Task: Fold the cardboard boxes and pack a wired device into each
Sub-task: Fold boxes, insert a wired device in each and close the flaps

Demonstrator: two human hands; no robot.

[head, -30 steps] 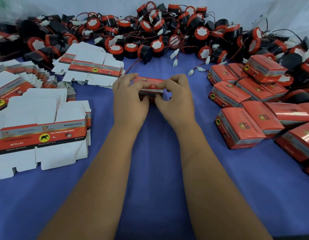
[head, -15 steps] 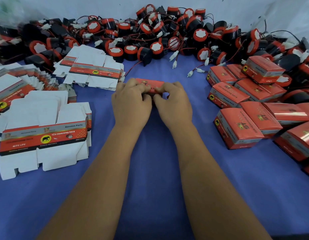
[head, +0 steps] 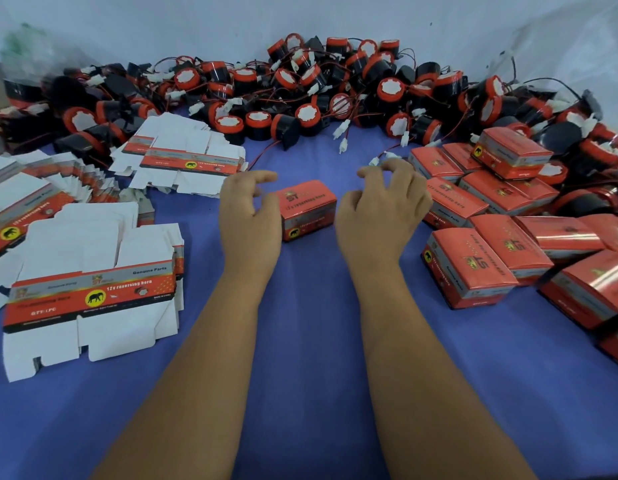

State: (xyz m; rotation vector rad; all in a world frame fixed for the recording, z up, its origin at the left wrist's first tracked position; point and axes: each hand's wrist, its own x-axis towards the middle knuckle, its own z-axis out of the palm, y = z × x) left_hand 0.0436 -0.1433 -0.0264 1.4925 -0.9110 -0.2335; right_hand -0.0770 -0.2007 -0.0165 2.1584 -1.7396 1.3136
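Observation:
A closed red box (head: 309, 209) stands on the blue cloth (head: 311, 341) between my hands. My left hand (head: 248, 216) hovers at its left side, fingers loosely curled and holding nothing. Right of the box, with a gap between them, is my right hand (head: 383, 209), empty with fingers loosely curled. A heap of black-and-red wired devices (head: 300, 95) fills the back of the table. Flat unfolded boxes (head: 92, 292) lie in stacks at the left, with another stack (head: 189, 157) further back.
Several closed red boxes (head: 473, 265) are piled at the right, reaching to the table's right edge. Loose white connectors on red wires (head: 344, 133) trail onto the cloth behind the box. A white wall stands behind the heap.
Both hands pressed the box together at the centre before; now they have let go and moved apart, left and right. The closed box stands alone on the cloth.

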